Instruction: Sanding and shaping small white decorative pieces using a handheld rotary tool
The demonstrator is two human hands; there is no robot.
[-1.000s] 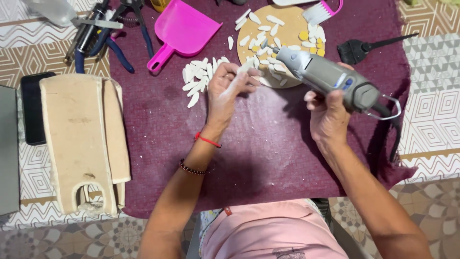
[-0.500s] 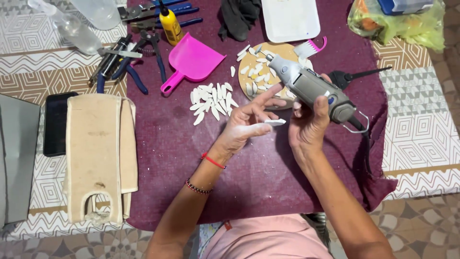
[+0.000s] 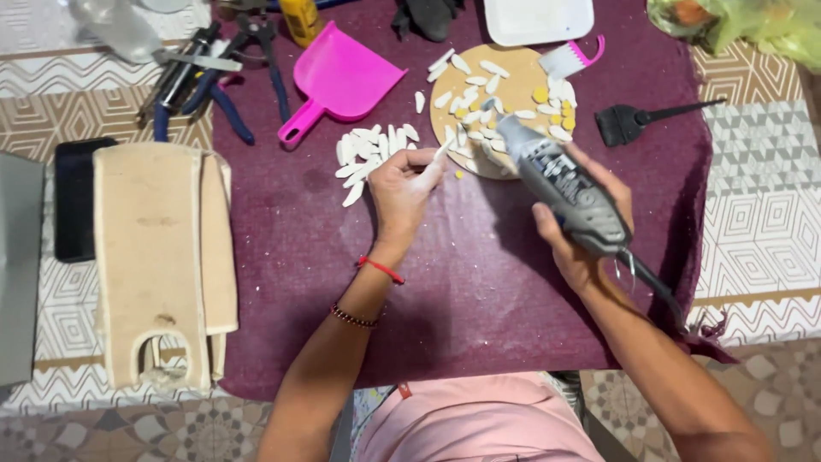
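Left hand (image 3: pixel 402 184) has moved back toward the chip pile (image 3: pixel 368 154), fingers pinching one white chip (image 3: pixel 440 151). Right hand (image 3: pixel 581 231) stays clenched on the rotary tool (image 3: pixel 564 192), tip now over the disc (image 3: pixel 505 103); grinding paused.

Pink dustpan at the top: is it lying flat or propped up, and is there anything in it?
Lying flat and empty: the pink dustpan rests on the maroon cloth, with bare pink inside the scoop.
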